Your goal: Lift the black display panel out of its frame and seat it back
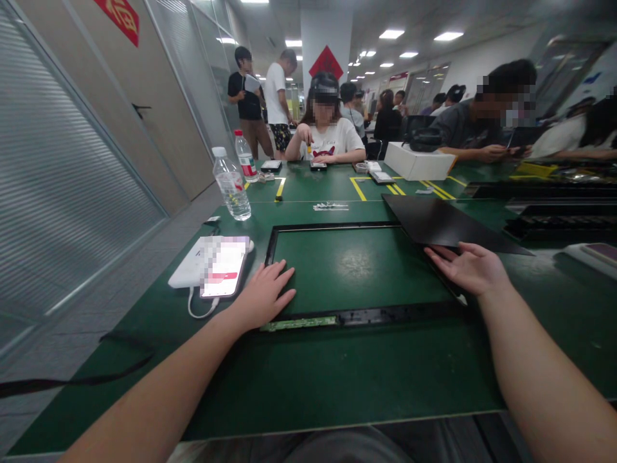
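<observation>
A thin black rectangular frame (pixel 332 226) lies flat on the green table (pixel 337 373), with a green circuit strip (pixel 299 323) along its near edge. My left hand (pixel 264 296) rests flat on the frame's left side, fingers stretched out. My right hand (pixel 470 267) lies open, fingers spread, at the frame's right side, touching the near corner of a black flat panel (pixel 443 222) that overlaps the frame there.
A phone (pixel 224 270) on a white power bank (pixel 190 270) lies left of the frame. Two water bottles (pixel 232 185) stand beyond. A white box (pixel 418 162) and black trays (pixel 559 225) sit to the right. A person sits opposite working; others are around.
</observation>
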The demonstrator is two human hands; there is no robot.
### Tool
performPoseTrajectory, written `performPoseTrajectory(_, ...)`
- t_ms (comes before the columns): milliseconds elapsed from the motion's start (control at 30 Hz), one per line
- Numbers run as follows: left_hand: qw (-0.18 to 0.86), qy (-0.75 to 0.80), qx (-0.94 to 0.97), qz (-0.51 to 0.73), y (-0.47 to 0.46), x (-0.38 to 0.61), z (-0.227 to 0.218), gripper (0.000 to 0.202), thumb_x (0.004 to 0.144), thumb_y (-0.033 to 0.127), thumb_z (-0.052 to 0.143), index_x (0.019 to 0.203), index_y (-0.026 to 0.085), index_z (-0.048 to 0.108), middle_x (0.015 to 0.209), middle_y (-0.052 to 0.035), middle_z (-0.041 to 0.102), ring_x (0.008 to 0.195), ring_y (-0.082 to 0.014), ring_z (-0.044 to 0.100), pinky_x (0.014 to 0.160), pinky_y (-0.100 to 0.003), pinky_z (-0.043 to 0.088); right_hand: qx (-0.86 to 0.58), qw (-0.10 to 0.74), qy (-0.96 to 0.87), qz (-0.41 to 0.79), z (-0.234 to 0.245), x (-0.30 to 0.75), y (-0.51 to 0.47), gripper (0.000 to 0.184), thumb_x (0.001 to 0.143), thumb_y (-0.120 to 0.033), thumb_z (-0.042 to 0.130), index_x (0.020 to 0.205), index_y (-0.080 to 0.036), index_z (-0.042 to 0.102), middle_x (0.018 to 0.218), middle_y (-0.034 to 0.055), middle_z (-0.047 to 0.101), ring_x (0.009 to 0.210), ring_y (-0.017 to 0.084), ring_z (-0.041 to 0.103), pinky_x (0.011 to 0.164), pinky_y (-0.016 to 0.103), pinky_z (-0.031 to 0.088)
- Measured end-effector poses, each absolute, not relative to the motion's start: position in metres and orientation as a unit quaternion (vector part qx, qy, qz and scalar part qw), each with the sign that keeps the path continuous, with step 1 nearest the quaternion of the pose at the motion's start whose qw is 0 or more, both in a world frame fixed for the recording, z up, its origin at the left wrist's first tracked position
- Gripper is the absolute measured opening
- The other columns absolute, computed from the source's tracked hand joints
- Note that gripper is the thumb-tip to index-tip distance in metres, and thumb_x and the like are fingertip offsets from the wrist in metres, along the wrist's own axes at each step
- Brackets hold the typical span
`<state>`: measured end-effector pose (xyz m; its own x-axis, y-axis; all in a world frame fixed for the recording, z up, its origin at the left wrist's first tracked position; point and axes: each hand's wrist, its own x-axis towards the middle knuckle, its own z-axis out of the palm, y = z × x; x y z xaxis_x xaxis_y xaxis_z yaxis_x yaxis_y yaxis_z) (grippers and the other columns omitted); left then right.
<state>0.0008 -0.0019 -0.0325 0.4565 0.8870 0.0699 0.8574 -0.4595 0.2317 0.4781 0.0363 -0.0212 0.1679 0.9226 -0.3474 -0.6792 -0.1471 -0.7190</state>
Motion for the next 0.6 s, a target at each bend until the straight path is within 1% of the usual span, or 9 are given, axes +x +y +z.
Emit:
performPoseTrajectory(133, 0.077, 0.519, 0.848, 0.073, -0.002, 0.002, -0.031, 0.061, 0.099, 0.047, 0.042, 0.149, 0.013, 0.052, 0.159, -0.021, 0.044, 0.149, -0.0354, 0.038, 0.122, -0.06, 0.023, -0.426, 0.678, -0.117, 0.587, -0.026, 0.478, 0.045, 0.026, 0.086, -0.021, 0.05, 0.11, -0.02, 0.059, 0.114, 0.0171, 0.068, 0.113, 0.03, 0.067, 0.069, 0.042, 0.066)
performPoseTrajectory(267, 0.07, 0.521, 0.848, 0.063, -0.003, 0.003, -0.03, 0.062, 0.099, 0.048, 0.04, 0.149, 0.013, 0.051, 0.16, -0.021, 0.043, 0.149, -0.0347, 0.037, 0.122, -0.059, 0.022, -0.43, 0.719, -0.087, 0.539, -0.027, 0.477, 0.05, 0.019, 0.092, -0.027, 0.049, 0.107, -0.022, 0.06, 0.103, 0.0113, 0.069, 0.104, 0.028, 0.07, 0.066, 0.042, 0.066)
performPoseTrajectory(367, 0.069, 0.52, 0.848, 0.072, -0.002, 0.002, -0.033, 0.061, 0.099, 0.048, 0.041, 0.149, 0.015, 0.052, 0.16, -0.0197, 0.044, 0.149, -0.0344, 0.038, 0.122, -0.059, 0.022, -0.419, 0.746, -0.088, 0.51, -0.025, 0.475, 0.05, 0.018, 0.096, -0.028, 0.047, 0.104, -0.024, 0.062, 0.104, 0.0076, 0.07, 0.104, 0.026, 0.069, 0.066, 0.043, 0.066)
performPoseTrajectory(500, 0.077, 0.515, 0.849, 0.093, -0.001, 0.0, -0.036, 0.059, 0.098, 0.049, 0.042, 0.147, 0.019, 0.054, 0.159, -0.0173, 0.045, 0.149, -0.0349, 0.039, 0.121, -0.061, 0.023, -0.38, 0.782, -0.082, 0.487, -0.017, 0.469, 0.046, 0.022, 0.098, -0.023, 0.044, 0.109, -0.023, 0.063, 0.111, 0.0066, 0.071, 0.108, 0.023, 0.068, 0.077, 0.047, 0.065)
performPoseTrajectory(600, 0.077, 0.515, 0.849, 0.096, -0.001, -0.001, -0.036, 0.059, 0.098, 0.049, 0.043, 0.147, 0.019, 0.054, 0.159, -0.0172, 0.045, 0.148, -0.0352, 0.039, 0.121, -0.061, 0.023, -0.357, 0.8, -0.064, 0.477, -0.013, 0.467, 0.046, 0.025, 0.096, -0.015, 0.043, 0.111, -0.019, 0.063, 0.112, 0.0082, 0.072, 0.107, 0.02, 0.068, 0.083, 0.044, 0.063)
